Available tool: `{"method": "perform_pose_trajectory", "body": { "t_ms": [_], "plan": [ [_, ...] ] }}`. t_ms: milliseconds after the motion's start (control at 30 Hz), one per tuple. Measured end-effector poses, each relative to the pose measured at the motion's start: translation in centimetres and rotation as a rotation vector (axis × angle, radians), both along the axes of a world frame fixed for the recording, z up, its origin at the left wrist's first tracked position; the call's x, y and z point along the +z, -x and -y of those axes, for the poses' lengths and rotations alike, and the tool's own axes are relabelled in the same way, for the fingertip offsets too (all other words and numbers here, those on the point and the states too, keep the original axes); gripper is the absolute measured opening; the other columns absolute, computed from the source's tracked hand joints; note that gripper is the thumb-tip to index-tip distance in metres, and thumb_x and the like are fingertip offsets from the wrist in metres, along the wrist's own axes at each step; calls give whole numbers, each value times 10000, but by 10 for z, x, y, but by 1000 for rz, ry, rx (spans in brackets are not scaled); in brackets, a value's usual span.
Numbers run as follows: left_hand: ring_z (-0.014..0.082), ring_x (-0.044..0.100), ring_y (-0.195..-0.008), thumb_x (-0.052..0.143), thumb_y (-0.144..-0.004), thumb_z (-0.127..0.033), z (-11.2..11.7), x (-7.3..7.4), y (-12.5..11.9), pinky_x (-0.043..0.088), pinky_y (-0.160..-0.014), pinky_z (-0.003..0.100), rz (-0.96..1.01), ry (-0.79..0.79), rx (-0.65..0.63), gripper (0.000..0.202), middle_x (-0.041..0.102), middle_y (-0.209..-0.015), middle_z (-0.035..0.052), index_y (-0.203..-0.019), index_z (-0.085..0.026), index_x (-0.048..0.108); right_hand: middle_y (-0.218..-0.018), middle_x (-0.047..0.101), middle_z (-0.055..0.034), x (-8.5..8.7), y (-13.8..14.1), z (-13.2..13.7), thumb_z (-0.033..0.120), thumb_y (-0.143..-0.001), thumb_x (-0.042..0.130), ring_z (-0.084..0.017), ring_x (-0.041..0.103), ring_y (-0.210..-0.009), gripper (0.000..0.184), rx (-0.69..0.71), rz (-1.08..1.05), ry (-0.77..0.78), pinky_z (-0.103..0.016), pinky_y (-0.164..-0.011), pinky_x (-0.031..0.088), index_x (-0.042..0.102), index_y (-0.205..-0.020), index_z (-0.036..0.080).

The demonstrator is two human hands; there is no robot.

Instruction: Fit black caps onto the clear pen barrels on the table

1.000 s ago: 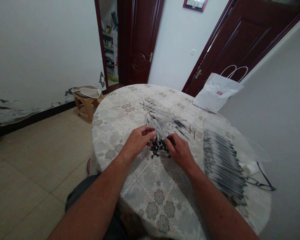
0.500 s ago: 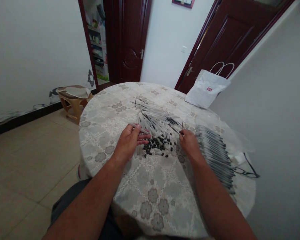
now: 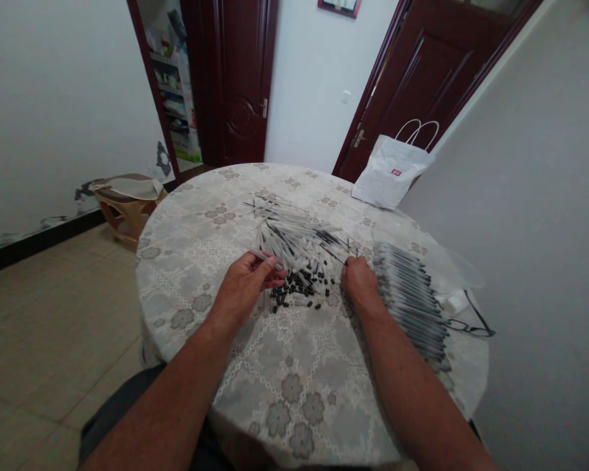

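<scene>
My left hand (image 3: 248, 281) is closed on a pale, translucent pen barrel (image 3: 266, 258), held at a slant between thumb and fingers. Under and beyond it spreads a loose pile of similar pen barrels (image 3: 279, 243), with thin dark pen refills (image 3: 328, 236) among them. Small black pen plugs (image 3: 299, 282) lie scattered at the pile's near side, just right of my left hand. At the pile's right edge, my right hand (image 3: 360, 281) pinches a thin dark stick that looks like a pen refill (image 3: 356, 251); its lower end is hidden by the fingers.
A long row of grey pens (image 3: 412, 297) lies right of my right forearm, near clear plastic (image 3: 459, 265) and eyeglasses (image 3: 471, 327). A white paper bag (image 3: 390, 173) stands at the table's far right. The round table has a flowered cloth (image 3: 294, 366). A stool (image 3: 127, 203) is at left.
The view has shifted, so the table appears further left. My left hand's fingers have drawn in around the pen barrel. My right hand stays beside the pile, with the stick it holds now more upright.
</scene>
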State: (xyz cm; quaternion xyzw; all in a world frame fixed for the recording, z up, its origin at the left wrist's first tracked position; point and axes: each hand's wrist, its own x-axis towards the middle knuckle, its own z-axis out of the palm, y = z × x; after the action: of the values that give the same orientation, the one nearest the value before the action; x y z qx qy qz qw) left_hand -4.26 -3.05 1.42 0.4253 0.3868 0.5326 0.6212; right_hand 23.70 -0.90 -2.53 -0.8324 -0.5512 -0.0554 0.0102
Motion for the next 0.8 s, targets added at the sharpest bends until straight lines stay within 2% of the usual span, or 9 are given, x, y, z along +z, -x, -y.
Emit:
{"method": "perform_pose_trajectory", "body": {
  "t_ms": [233,400,567,700,800],
  "plan": [
    [217,742,-811,760,-825,-403,0,0,1,619,-729,352,-4,-8,-14,301,736,-921,81,-956,-161,638,-1206,653,-234,2,-2,0,330,-1019,442,-297,679,-1104,366,28,-39,63,-355,-896,492,657,-1218,110],
    [218,742,-817,763,-823,-397,0,-2,1,620,-734,352,-5,-16,-12,294,736,-913,79,-951,-158,649,-1105,730,-229,5,-3,4,276,-976,493,-279,699,-1059,317,134,-81,140,-309,-852,463,724,-1099,97],
    [223,747,-836,772,-816,-358,1,0,2,620,-754,351,7,3,-19,276,734,-887,81,-955,-148,659,-1089,736,-250,11,-1,10,239,-942,514,-275,694,-1017,290,228,-106,155,-300,-790,428,745,-992,70],
    [212,746,-827,782,-812,-358,-2,-3,4,615,-709,323,121,63,3,276,732,-929,85,-933,-149,650,-942,746,-154,26,3,15,264,-954,480,-223,670,-875,267,300,-179,71,-282,-708,395,702,-921,120],
    [206,745,-840,786,-816,-373,-5,-5,6,611,-705,312,210,81,29,284,731,-965,88,-920,-152,640,-781,685,-39,43,15,26,319,-964,473,-169,601,-734,228,482,-452,-58,-254,-649,377,628,-871,180]
  ]
}}
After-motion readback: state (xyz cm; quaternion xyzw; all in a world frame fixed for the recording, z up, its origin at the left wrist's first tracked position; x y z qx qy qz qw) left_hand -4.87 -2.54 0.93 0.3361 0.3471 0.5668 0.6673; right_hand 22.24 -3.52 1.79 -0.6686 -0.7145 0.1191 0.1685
